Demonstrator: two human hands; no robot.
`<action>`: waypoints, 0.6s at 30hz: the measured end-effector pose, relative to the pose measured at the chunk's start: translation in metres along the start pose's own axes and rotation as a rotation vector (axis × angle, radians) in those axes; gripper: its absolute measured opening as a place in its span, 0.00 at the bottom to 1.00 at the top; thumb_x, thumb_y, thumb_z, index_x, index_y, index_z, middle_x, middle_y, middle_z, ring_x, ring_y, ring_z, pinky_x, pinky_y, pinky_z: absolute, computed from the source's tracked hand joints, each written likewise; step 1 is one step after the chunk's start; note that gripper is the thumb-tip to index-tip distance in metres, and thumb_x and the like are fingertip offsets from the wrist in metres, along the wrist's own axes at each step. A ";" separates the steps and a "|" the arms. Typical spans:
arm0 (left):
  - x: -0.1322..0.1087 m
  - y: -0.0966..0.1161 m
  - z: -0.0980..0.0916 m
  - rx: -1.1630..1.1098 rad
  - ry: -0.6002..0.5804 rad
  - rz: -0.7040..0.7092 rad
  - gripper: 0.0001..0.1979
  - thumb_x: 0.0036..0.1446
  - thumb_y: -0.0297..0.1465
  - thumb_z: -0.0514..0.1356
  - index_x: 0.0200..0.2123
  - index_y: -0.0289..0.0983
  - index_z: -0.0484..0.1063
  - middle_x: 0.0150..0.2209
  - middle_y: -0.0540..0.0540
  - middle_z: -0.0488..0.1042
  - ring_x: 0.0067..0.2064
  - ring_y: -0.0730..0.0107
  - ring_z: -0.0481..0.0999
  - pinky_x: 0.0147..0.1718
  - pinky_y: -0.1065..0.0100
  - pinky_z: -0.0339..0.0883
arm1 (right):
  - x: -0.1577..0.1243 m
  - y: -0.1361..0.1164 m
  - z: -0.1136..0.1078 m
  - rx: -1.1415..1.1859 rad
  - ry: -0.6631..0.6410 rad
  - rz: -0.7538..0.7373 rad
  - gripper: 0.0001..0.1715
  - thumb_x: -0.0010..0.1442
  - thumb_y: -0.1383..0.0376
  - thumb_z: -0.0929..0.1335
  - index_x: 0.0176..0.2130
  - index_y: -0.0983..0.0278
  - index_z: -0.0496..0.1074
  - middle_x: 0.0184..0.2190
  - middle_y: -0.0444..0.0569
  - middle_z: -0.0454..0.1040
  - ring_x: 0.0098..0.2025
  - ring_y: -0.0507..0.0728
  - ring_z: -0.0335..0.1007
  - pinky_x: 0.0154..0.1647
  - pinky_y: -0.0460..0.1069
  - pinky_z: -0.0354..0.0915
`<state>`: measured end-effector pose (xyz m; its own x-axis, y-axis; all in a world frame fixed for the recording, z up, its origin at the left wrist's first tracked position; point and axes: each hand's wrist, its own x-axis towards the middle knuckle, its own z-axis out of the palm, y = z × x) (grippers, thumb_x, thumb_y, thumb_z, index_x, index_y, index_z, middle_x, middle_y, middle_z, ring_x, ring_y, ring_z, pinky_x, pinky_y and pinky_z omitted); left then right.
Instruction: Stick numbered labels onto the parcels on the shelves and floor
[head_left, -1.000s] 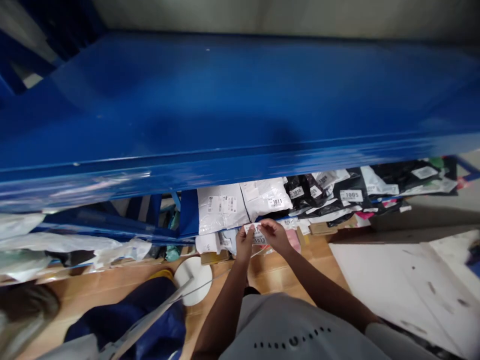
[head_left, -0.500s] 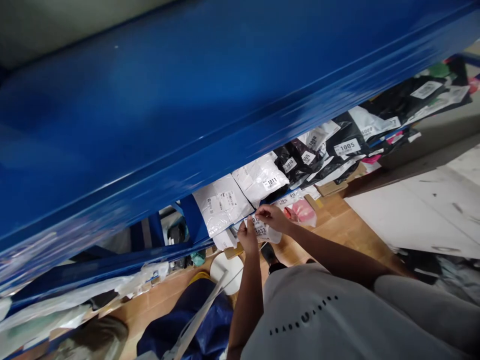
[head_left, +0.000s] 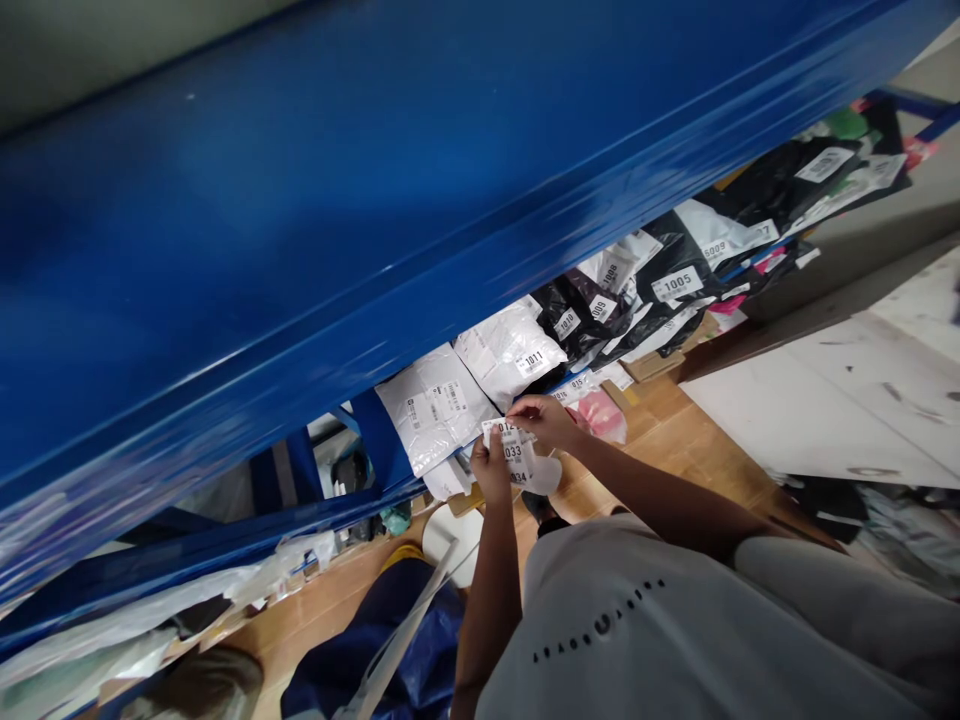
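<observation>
A white strip of numbered barcode labels (head_left: 514, 453) hangs between my hands in front of the shelf. My left hand (head_left: 490, 462) is closed on its left edge, the thumb near the top label. At the strip's upper edge, my right hand (head_left: 544, 418) pinches with thumb and forefinger. Just beyond my hands lies a flat white parcel (head_left: 435, 408) with a shipping label. To its right sits a white plastic parcel (head_left: 510, 350) bearing the number 1011.
Black parcels with number labels, one marked 1005 (head_left: 676, 284), line the shelf to the right. A broad blue shelf beam (head_left: 375, 230) crosses above. Below are a round white object (head_left: 452, 545), a dark blue bag (head_left: 382, 640) and a pink package (head_left: 602, 415).
The label strip shows more clearly between my hands, with a further label, ending 034, now visible below 033. My hands stay close together, and the view has shifted slightly.
</observation>
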<state>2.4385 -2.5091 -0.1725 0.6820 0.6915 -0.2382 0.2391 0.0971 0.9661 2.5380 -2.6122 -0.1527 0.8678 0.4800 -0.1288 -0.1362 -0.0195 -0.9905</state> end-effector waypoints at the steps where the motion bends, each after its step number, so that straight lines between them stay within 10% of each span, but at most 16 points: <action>1: 0.001 -0.002 -0.001 -0.017 0.016 -0.011 0.24 0.59 0.51 0.57 0.26 0.36 0.70 0.25 0.47 0.72 0.28 0.71 0.68 0.29 0.69 0.62 | 0.000 -0.001 0.001 0.009 0.008 -0.004 0.16 0.49 0.55 0.75 0.31 0.65 0.78 0.29 0.49 0.79 0.31 0.54 0.74 0.35 0.48 0.69; 18: 0.002 -0.017 -0.031 -0.044 0.130 -0.037 0.27 0.56 0.54 0.58 0.22 0.35 0.69 0.23 0.48 0.71 0.27 0.72 0.68 0.31 0.69 0.65 | 0.000 0.014 0.025 -0.059 -0.024 -0.034 0.12 0.53 0.58 0.73 0.33 0.65 0.78 0.29 0.48 0.79 0.31 0.53 0.73 0.34 0.46 0.67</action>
<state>2.4141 -2.4873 -0.1860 0.5770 0.7738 -0.2615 0.2301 0.1532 0.9610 2.5238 -2.5903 -0.1657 0.8597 0.5020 -0.0947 -0.0780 -0.0542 -0.9955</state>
